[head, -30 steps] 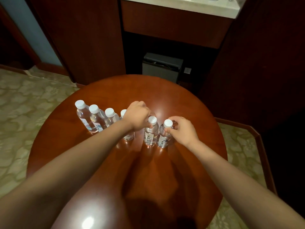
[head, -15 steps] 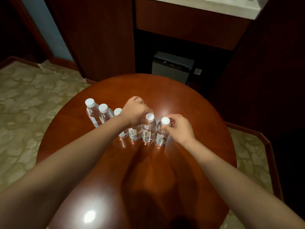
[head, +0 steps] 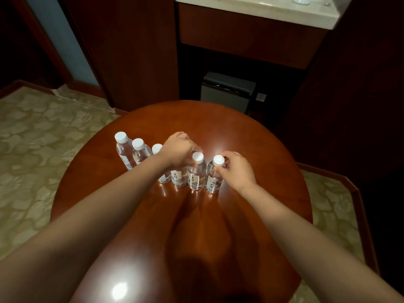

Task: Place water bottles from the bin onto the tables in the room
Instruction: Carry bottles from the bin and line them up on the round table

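Forearms are reaching in from the near edge of the round wooden table, crossing its polished top toward a row of water bottles standing upright near the middle. The right hand is closing thumb and fingertips on the neck of the rightmost bottle, just under its white cap. The left hand is curling down over the next bottles, fingers touching the cap of the second bottle from the right; it is covering the top of the fourth bottle, so I cannot tell whether it is truly gripping either one. Further left, three more capped bottles are standing shoulder to shoulder, completing a line of six. The step in hand looks like tidying the row, with the bottles already delivered to this table. The next move probably calls for a light nudge to close the gaps and turn labels forward, then letting go without tipping the neighbours. Beyond the table, a grey bin is sitting under a counter against dark wood panelling.
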`<act>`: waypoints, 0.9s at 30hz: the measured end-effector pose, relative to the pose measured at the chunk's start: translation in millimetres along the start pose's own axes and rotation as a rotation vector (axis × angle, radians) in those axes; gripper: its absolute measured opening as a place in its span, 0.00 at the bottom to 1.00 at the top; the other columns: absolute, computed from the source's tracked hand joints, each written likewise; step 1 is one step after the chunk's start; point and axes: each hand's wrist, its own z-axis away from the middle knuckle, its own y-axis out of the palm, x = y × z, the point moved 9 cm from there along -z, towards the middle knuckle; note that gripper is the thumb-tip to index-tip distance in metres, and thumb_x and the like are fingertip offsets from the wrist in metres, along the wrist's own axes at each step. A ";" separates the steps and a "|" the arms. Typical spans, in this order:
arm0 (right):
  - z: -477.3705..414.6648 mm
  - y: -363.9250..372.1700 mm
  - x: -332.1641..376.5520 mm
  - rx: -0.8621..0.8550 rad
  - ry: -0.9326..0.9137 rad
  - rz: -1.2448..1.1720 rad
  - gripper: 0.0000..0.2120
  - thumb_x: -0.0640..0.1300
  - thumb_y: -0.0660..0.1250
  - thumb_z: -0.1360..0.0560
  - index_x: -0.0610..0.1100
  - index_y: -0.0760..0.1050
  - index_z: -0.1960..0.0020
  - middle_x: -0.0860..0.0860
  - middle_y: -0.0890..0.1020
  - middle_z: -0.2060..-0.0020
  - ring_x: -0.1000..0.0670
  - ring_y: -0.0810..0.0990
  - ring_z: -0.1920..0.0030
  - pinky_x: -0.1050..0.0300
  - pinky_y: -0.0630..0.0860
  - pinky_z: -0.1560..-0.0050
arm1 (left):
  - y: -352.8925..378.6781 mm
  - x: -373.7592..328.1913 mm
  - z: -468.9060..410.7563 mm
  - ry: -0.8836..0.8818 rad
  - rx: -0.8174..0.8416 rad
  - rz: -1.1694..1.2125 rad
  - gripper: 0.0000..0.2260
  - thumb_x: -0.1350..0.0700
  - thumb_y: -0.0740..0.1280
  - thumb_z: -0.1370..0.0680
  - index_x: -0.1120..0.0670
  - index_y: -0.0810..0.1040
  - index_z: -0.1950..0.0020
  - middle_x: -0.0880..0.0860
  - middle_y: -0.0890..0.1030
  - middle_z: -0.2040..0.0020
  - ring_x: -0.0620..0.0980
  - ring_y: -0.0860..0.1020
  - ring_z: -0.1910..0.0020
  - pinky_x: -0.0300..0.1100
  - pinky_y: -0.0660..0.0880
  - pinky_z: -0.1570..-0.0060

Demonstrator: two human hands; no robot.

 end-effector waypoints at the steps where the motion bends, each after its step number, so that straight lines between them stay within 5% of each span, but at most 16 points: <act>1: -0.1 0.3 -0.6 0.007 0.009 -0.004 0.14 0.43 0.73 0.29 0.49 0.80 0.43 0.50 0.80 0.46 0.48 0.81 0.50 0.54 0.77 0.51 | 1.2 0.6 -0.1 -0.015 0.007 0.021 0.22 0.47 0.72 0.25 0.50 0.77 0.32 0.49 0.78 0.35 0.51 0.68 0.32 0.46 0.51 0.25; 8: 19.0 12.3 -3.5 0.174 0.012 0.039 0.38 0.51 0.73 0.27 0.53 0.59 0.22 0.48 0.68 0.27 0.45 0.71 0.30 0.49 0.70 0.32 | 21.0 -0.7 10.3 -0.081 0.081 0.069 0.35 0.45 0.71 0.26 0.48 0.61 0.22 0.52 0.71 0.27 0.51 0.62 0.24 0.56 0.42 0.24; 14: 56.7 12.1 0.9 0.136 -0.043 0.176 0.41 0.54 0.68 0.23 0.56 0.46 0.19 0.50 0.50 0.19 0.46 0.49 0.20 0.45 0.51 0.21 | 24.8 -11.9 47.3 -0.089 -0.129 -0.026 0.40 0.39 0.66 0.25 0.46 0.49 0.19 0.52 0.50 0.19 0.53 0.43 0.20 0.58 0.35 0.26; 18: 82.8 16.9 -0.6 0.132 -0.062 0.316 0.43 0.61 0.67 0.24 0.59 0.44 0.19 0.50 0.42 0.19 0.47 0.35 0.20 0.39 0.35 0.23 | 39.8 -18.8 83.7 -0.084 -0.182 -0.008 0.41 0.39 0.66 0.24 0.45 0.45 0.19 0.54 0.42 0.19 0.55 0.38 0.21 0.58 0.34 0.26; 27: 139.3 37.9 8.6 0.198 -0.051 0.430 0.46 0.64 0.68 0.27 0.59 0.42 0.19 0.48 0.36 0.20 0.44 0.29 0.22 0.33 0.31 0.26 | 90.4 -17.5 161.0 -0.221 -0.025 0.045 0.42 0.35 0.63 0.24 0.41 0.37 0.21 0.52 0.34 0.20 0.54 0.32 0.23 0.62 0.34 0.27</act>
